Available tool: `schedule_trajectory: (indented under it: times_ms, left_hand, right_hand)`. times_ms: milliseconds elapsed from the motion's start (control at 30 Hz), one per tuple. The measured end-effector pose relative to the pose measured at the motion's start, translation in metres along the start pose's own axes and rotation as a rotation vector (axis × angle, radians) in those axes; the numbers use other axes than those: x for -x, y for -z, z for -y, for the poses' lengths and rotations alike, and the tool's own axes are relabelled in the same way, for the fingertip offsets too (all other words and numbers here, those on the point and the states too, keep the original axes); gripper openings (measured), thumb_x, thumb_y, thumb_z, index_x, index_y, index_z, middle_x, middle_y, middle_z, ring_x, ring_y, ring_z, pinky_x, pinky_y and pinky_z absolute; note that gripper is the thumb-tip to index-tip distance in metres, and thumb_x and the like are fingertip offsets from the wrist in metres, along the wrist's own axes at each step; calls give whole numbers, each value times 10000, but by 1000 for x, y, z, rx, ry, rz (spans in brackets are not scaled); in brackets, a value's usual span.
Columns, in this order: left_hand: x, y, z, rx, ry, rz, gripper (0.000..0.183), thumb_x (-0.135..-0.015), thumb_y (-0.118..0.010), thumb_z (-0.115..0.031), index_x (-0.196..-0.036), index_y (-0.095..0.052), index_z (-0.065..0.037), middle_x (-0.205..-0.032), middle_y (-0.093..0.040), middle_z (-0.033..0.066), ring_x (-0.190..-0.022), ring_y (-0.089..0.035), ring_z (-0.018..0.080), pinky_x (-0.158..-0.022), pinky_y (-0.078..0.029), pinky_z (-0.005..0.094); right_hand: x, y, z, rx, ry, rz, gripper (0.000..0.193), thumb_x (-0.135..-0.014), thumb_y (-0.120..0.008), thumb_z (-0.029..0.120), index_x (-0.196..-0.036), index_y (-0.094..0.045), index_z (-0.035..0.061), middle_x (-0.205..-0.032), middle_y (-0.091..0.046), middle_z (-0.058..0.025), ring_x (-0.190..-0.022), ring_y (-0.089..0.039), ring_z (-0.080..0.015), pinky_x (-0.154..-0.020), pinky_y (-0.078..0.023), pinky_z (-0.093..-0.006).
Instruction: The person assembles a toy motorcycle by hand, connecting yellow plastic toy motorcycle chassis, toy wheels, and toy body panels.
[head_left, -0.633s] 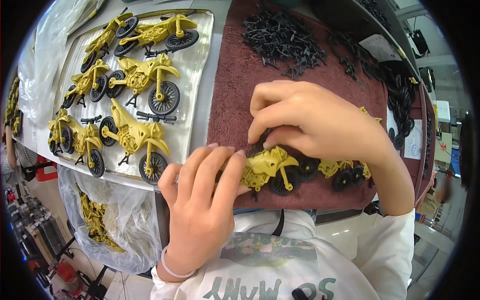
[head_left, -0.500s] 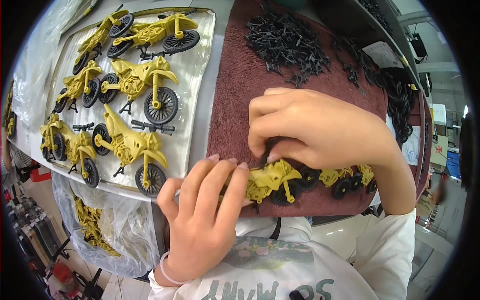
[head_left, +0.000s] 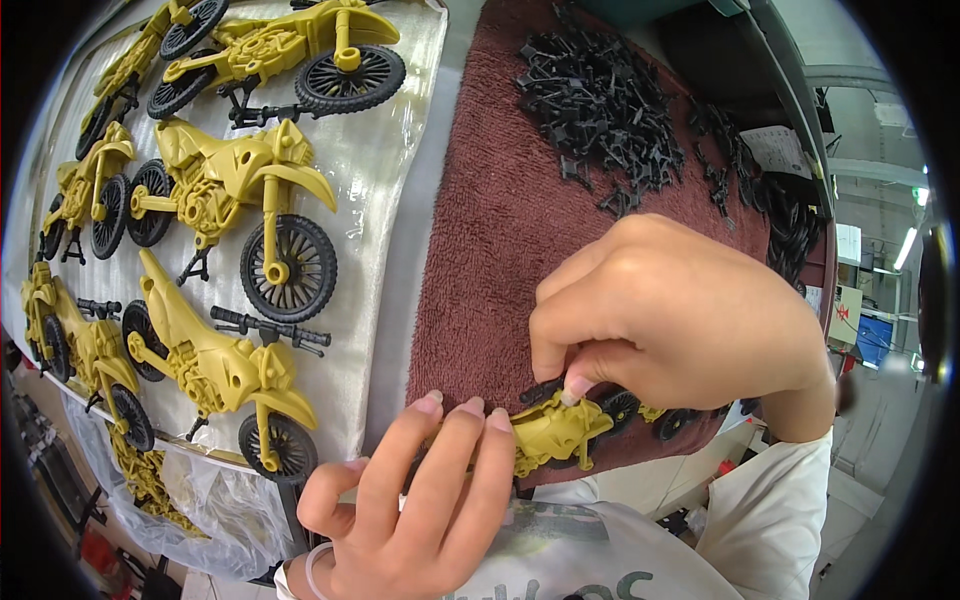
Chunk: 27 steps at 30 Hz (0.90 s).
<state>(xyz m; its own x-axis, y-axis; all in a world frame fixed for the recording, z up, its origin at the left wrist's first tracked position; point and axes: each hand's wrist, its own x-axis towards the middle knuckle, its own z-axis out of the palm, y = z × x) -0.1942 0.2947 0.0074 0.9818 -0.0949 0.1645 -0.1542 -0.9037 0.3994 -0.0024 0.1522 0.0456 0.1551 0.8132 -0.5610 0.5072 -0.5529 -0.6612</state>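
Observation:
A yellow toy motorcycle [head_left: 552, 435] lies on its side near the front of the maroon towel [head_left: 480, 250]. My left hand [head_left: 420, 500] holds its rear end, fingers bent over it, so the back part is hidden. Above the front of this motorcycle, my right hand [head_left: 650, 310] pinches a small black handlebar [head_left: 541, 391] between thumb and index finger, close against the yellow body. Most of that handlebar is covered by the fingers. Just right of it, partly under my right hand, are more black wheels [head_left: 620, 408] and yellow bodies.
On the left, a white lined tray [head_left: 390, 190] carries several yellow motorcycles with black wheels, some with handlebars. A heap of small black parts [head_left: 600, 110] lies at the towel's back, black wheels [head_left: 795, 225] beside it. Below the tray hangs a plastic bag [head_left: 215, 510] of yellow parts.
My right hand has lowered the black handlebar onto the front of the motorcycle. My left hand still holds the rear. The view has shifted, with the tray appearing larger and nearer.

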Motion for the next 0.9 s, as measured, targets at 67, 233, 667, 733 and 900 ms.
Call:
schedule_trajectory:
  times_ms: [67, 233, 667, 733, 900]
  left_hand:
    - [-1, 2, 0, 3, 4, 8, 316, -846, -662, -283, -1099, -694, -96, -1109, -654, 6, -1062, -605, 205, -901, -286, 388]
    - [-5, -11, 2, 60, 10, -141, 179, -823, -745, -204, -993, -736, -150, -1053, -697, -23, -1010, -641, 116, -959, -225, 323]
    - [-5, -6, 7, 60, -39, -120, 183, -832, -702, -171, -1005, -741, -125, -1032, -705, -35, -992, -655, 122, -955, -214, 321]
    - [-5, -6, 6, 55, -29, -117, 188, -832, -699, -170, -1009, -741, -125, -1031, -705, -35, -995, -655, 123, -952, -214, 322]
    - [-4, -8, 7, 108, -23, -142, 198, -824, -707, -170, -1013, -740, -123, -1037, -702, -36, -997, -656, 122, -911, -226, 319]
  right_hand:
    - [-1, 0, 1, 31, -2, -2, 174, -643, -741, -8, -786, -648, 23, -729, -632, -83, -719, -630, -305, -578, -482, -384]
    - [-2, 0, 1, -1, -38, 20, 183, -635, -728, -38, -784, -642, 24, -720, -621, -83, -718, -628, -304, -579, -486, -387]
    - [0, -3, 11, -65, -147, 46, 190, -653, -652, -92, -772, -553, 19, -714, -594, -86, -737, -603, -304, -616, -484, -401]
    - [0, 2, 14, -35, -155, 69, 199, -661, -662, -79, -810, -576, 21, -729, -601, -90, -747, -609, -307, -626, -491, -404]
    - [-1, 11, 10, 61, -91, 172, 230, -675, -694, -37, -890, -642, 26, -774, -629, -94, -779, -632, -319, -635, -511, -398]
